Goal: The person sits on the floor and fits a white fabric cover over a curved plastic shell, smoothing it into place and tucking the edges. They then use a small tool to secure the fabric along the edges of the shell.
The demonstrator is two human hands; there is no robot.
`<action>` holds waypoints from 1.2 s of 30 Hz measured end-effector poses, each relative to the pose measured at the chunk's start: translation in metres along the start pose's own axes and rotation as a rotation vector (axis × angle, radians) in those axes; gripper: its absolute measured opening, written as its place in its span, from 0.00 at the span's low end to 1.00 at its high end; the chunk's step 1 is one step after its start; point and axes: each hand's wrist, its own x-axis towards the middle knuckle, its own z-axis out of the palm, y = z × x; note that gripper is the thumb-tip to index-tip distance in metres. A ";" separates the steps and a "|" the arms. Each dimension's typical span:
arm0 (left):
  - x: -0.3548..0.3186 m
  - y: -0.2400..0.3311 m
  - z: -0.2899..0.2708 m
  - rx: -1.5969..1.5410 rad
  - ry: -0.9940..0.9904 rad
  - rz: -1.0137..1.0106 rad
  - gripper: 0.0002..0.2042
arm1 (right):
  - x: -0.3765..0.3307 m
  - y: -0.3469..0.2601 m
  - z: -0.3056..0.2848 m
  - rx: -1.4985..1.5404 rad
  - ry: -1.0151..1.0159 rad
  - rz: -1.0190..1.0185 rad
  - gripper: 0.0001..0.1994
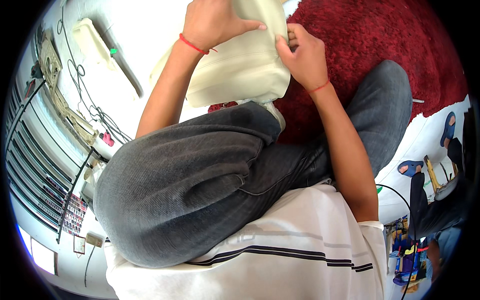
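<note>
A cream, leather-like padded cover [235,75] with stitched seams lies in front of my bent knee, at the top of the view. My left hand [212,22] rests on its upper part, the thumb stretched out to the right across the material. The fingertips of that hand are cut off by the upper edge. At the cover's right edge, my right hand [304,55] pinches the material between thumb and curled fingers. A rough, whitish underside shows along the cover's lower right edge.
A dark red shaggy rug [350,35] spreads to the right. On the left are another cream panel [95,45], a dark cable [92,107] and a beige frame-like part [62,90]. Another person's feet in blue sandals [410,168] are at the far right.
</note>
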 end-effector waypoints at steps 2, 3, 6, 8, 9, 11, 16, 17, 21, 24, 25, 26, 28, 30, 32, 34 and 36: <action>-0.001 0.003 0.001 -0.010 -0.029 -0.047 0.43 | -0.010 -0.001 -0.004 0.101 -0.016 0.029 0.15; 0.000 0.004 0.001 -0.015 -0.019 -0.040 0.43 | -0.007 0.001 -0.005 0.103 -0.035 0.041 0.17; -0.001 0.008 -0.001 -0.035 -0.012 -0.029 0.42 | 0.007 -0.001 -0.013 0.103 -0.084 0.049 0.20; 0.000 0.009 0.001 -0.050 -0.019 -0.018 0.42 | 0.022 -0.004 -0.017 0.098 -0.095 0.001 0.20; 0.002 0.009 0.000 -0.043 -0.010 -0.023 0.41 | 0.033 -0.005 -0.019 0.096 -0.084 -0.017 0.20; 0.001 0.008 0.001 -0.029 -0.003 -0.040 0.40 | 0.049 -0.015 -0.019 0.097 -0.070 -0.044 0.20; -0.004 0.021 -0.015 -0.108 0.131 0.045 0.34 | 0.031 -0.010 -0.028 0.235 -0.160 0.006 0.16; -0.004 0.026 -0.020 -0.143 0.194 0.087 0.31 | 0.028 -0.014 -0.030 0.251 -0.188 0.041 0.16; -0.017 0.016 -0.043 -0.347 0.062 0.009 0.14 | 0.027 -0.038 -0.035 0.179 -0.185 -0.021 0.14; -0.026 0.013 -0.054 -0.328 0.063 0.154 0.19 | 0.024 -0.042 -0.037 0.074 -0.143 -0.074 0.14; -0.031 0.022 -0.062 -0.389 0.042 0.034 0.19 | 0.023 -0.047 -0.037 0.113 -0.118 -0.106 0.14; -0.031 0.028 -0.068 -0.450 0.021 -0.087 0.19 | 0.025 -0.052 -0.035 0.153 -0.094 -0.136 0.15; -0.026 0.031 -0.066 -0.434 0.056 -0.094 0.19 | 0.041 -0.061 -0.034 0.180 -0.053 -0.228 0.16; -0.026 0.031 -0.067 -0.407 0.062 -0.085 0.20 | 0.052 -0.067 -0.035 0.193 -0.067 -0.264 0.16; -0.025 0.027 -0.066 -0.374 0.041 -0.051 0.20 | 0.057 -0.066 -0.037 0.184 -0.130 -0.245 0.17; -0.024 0.023 -0.065 -0.410 0.030 -0.063 0.20 | 0.060 -0.068 -0.038 0.191 -0.128 -0.257 0.16; -0.021 0.018 -0.063 -0.427 0.011 -0.060 0.19 | 0.063 -0.071 -0.037 0.212 -0.108 -0.278 0.15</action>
